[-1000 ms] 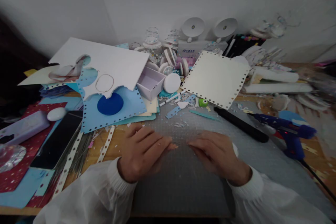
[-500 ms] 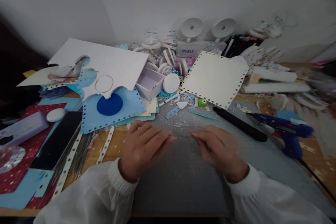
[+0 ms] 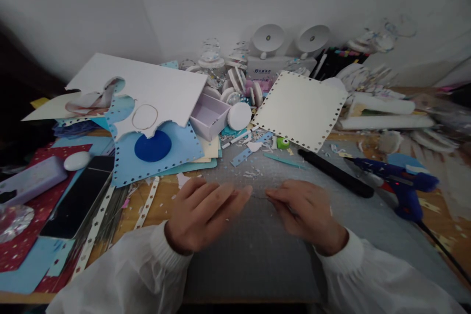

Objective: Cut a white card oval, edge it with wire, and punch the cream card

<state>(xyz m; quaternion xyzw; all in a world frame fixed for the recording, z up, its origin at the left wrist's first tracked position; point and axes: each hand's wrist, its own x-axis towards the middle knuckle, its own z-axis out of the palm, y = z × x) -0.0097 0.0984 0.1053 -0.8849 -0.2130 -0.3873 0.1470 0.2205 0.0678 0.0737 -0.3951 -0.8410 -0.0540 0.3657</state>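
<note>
A thin, faint wire [image 3: 259, 198] spans the small gap between my two hands, above the grey cutting mat [image 3: 253, 274]. My right hand [image 3: 305, 211] pinches its right end between thumb and fingertips. The fingers of my left hand [image 3: 206, 211] are pressed together and blurred at the tips, with the wire's left end at them. How that end is held cannot be made out. Paper scraps [image 3: 252, 172] lie on the mat just beyond my hands.
At the right lie a black rod [image 3: 336, 174] and a blue glue gun [image 3: 405, 181] with its cord. Perforated cream card [image 3: 301, 108], a lilac box [image 3: 209, 117] and white foam board [image 3: 154, 83] stand behind. A phone [image 3: 79, 198] lies left.
The fingers of my left hand have shifted slightly and reach a little further right. My right hand has moved only slightly, still pinching. The wire between them looks more curved.
</note>
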